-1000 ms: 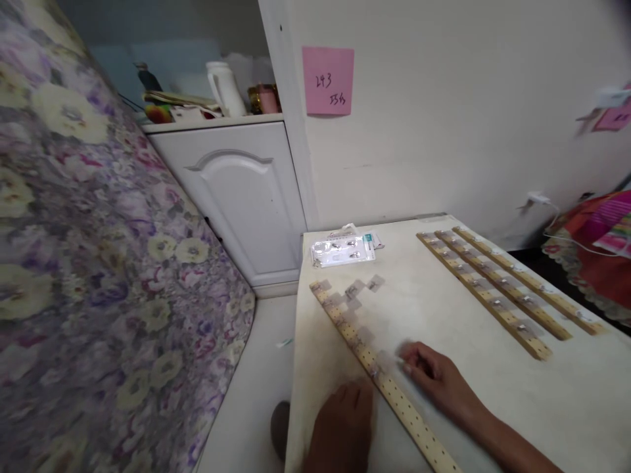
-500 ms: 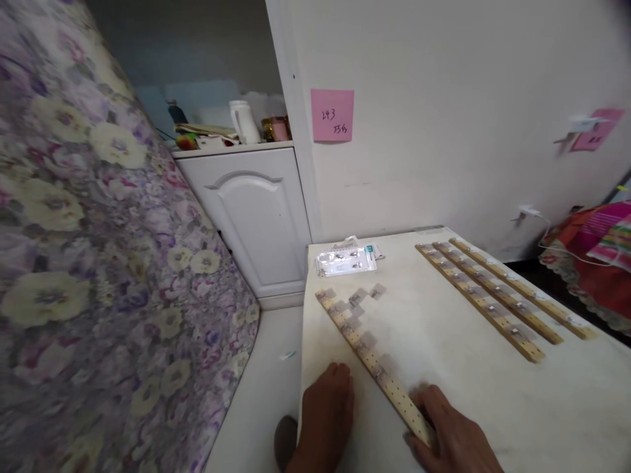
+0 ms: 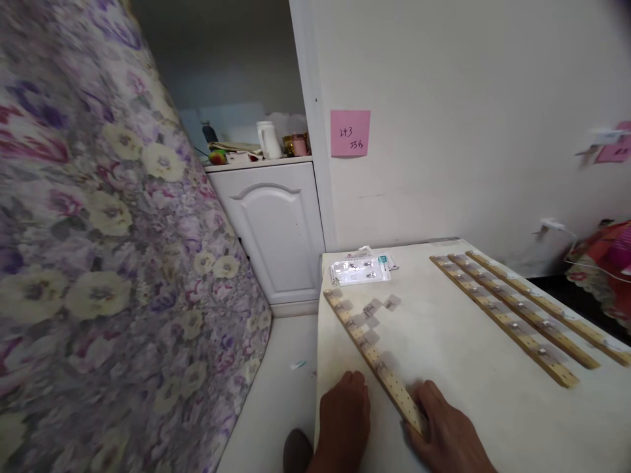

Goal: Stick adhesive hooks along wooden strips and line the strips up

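Note:
My right hand [image 3: 446, 420] is closed around the near end of a narrow wooden strip [image 3: 372, 358] with rows of small holes. Clear square pads with small metal hooks sit along the strip's farther part, and its near end has bare holes. My left hand [image 3: 345, 410] rests at the table's left side, left of the strip and apart from it. Its fingers are curled in, and whatever they may hold is hidden. Loose clear hook pads [image 3: 392, 302] lie right of the strip's far end.
A clear plastic package [image 3: 359, 269] with hooks lies at the back left of the white table [image 3: 473, 348]. Three more wooden strips [image 3: 503, 318] with hooks lie on the right. A floral curtain [image 3: 113, 263] hangs left, beside a white cabinet [image 3: 273, 230].
My view has swung slightly left, so the room appears farther right. The held strip has shifted a little left relative to the table. My right hand keeps its grip; my left hand stays curled.

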